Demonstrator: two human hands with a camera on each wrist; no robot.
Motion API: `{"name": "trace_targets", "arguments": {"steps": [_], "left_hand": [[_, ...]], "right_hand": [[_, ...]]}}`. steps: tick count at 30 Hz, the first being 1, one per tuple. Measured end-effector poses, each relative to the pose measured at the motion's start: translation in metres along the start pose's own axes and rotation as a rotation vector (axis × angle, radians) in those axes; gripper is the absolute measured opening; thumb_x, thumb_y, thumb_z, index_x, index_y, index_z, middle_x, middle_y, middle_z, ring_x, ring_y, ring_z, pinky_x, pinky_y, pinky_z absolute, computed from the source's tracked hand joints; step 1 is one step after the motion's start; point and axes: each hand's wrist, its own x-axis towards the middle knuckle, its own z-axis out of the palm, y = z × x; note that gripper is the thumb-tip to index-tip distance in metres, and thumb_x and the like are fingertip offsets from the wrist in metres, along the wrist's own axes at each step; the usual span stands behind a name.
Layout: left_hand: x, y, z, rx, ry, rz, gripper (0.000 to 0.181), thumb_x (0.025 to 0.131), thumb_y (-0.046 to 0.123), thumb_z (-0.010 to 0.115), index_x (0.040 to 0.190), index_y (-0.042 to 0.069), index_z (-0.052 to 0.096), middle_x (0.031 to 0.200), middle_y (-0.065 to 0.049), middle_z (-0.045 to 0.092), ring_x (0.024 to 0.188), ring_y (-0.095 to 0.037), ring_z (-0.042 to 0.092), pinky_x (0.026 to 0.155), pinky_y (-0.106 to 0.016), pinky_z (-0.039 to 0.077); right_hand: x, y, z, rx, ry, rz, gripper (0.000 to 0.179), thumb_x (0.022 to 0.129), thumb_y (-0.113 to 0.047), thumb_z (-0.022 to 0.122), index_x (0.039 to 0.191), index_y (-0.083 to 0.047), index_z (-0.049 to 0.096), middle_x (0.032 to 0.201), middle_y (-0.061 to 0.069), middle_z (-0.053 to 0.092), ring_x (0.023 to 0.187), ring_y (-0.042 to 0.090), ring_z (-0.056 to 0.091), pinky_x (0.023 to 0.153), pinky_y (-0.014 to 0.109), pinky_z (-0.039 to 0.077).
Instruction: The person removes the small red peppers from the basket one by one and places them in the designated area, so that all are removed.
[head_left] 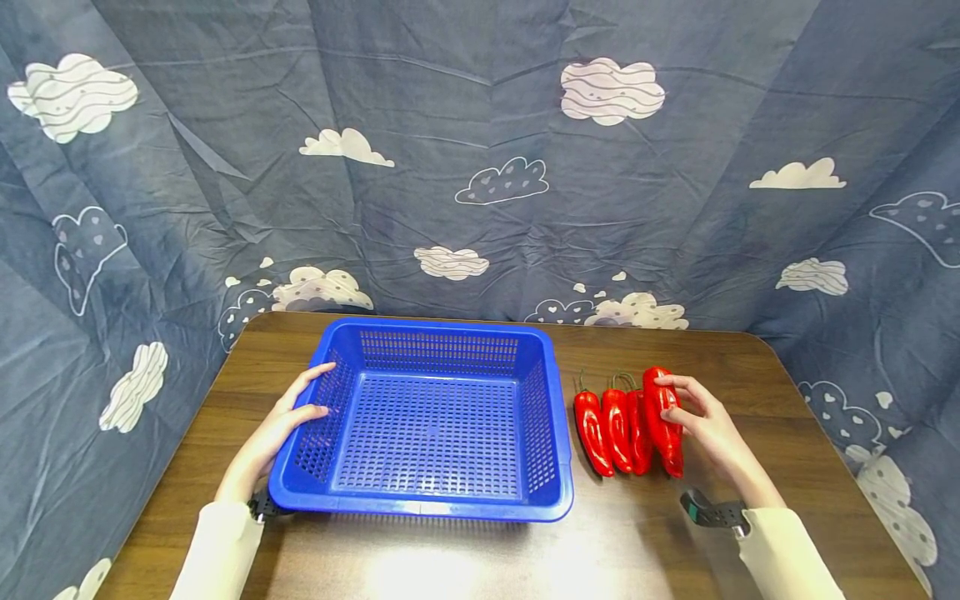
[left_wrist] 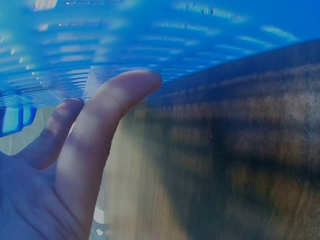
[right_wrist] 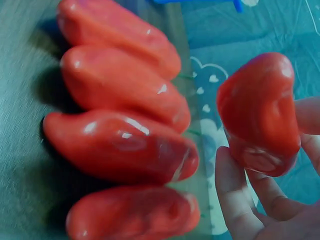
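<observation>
A blue plastic mesh basket (head_left: 431,506) sits toward the left of the wooden table, with nothing inside. My left hand (head_left: 272,425) grips its left side, thumb and a finger reaching over the rim; in the left wrist view, two digits of that hand (left_wrist: 85,160) lie close against the slotted wall (left_wrist: 150,40). Right of the basket, my right hand (head_left: 701,417) holds a glossy red pepper (head_left: 656,433) between thumb and fingers. Seen from the right wrist, the held pepper (right_wrist: 260,115) is apart from several other red peppers (right_wrist: 125,145) lying side by side on the table.
A dark wooden table (head_left: 750,367) extends beneath everything, its front part bright with glare. Behind it and along both sides hangs a grey-blue curtain (head_left: 420,100) with white cloud prints. Thin green stems (head_left: 621,379) point toward the table's back edge.
</observation>
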Motion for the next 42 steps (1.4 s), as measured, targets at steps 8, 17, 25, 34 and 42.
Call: {"name": "trace_targets", "arguments": {"steps": [8,17,25,34,42], "left_hand": [[0.000,-0.001,0.000,-0.002,-0.010,0.003,0.063,0.096,0.002,0.044,0.150,0.026,0.023,0.140,-0.030,0.024,0.106,-0.041,0.052,0.079,-0.057,0.049],[0.000,-0.001,-0.002,0.009,-0.003,-0.008,0.063,0.095,0.002,0.043,0.150,0.026,0.023,0.142,-0.030,0.023,0.107,-0.045,0.051,0.078,-0.059,0.049],[0.000,-0.001,-0.001,0.008,0.004,-0.008,0.063,0.096,0.002,0.044,0.150,0.026,0.024,0.141,-0.029,0.025,0.106,-0.043,0.052,0.078,-0.057,0.049],[0.001,-0.002,-0.002,0.011,0.004,-0.008,0.062,0.095,0.003,0.044,0.150,0.026,0.024,0.142,-0.029,0.025,0.106,-0.042,0.053,0.078,-0.056,0.050],[0.000,-0.002,-0.002,0.008,-0.002,0.008,0.063,0.095,0.001,0.042,0.150,0.025,0.023,0.139,-0.029,0.026,0.107,-0.045,0.051,0.078,-0.059,0.048]], "right_hand": [[-0.005,0.021,-0.014,0.028,0.028,-0.025,0.043,0.085,0.006,0.052,0.120,-0.018,0.060,0.103,-0.011,0.060,0.084,0.005,0.058,0.060,0.026,0.050],[-0.012,0.029,-0.025,-0.023,0.061,0.034,0.038,0.090,0.004,0.052,0.125,-0.010,0.056,0.103,-0.018,0.058,0.085,0.002,0.058,0.061,0.026,0.053],[-0.017,0.040,-0.029,-0.056,0.101,0.052,0.037,0.091,0.002,0.052,0.126,-0.010,0.055,0.100,-0.017,0.057,0.083,0.002,0.058,0.061,0.025,0.053],[-0.020,0.054,-0.033,-0.091,0.154,0.087,0.038,0.091,0.000,0.054,0.124,-0.018,0.058,0.100,-0.018,0.055,0.083,0.000,0.056,0.061,0.025,0.051],[-0.021,0.061,-0.032,-0.073,0.147,0.151,0.041,0.090,0.001,0.055,0.123,-0.025,0.055,0.102,-0.008,0.052,0.076,0.003,0.059,0.057,0.028,0.053]]}}
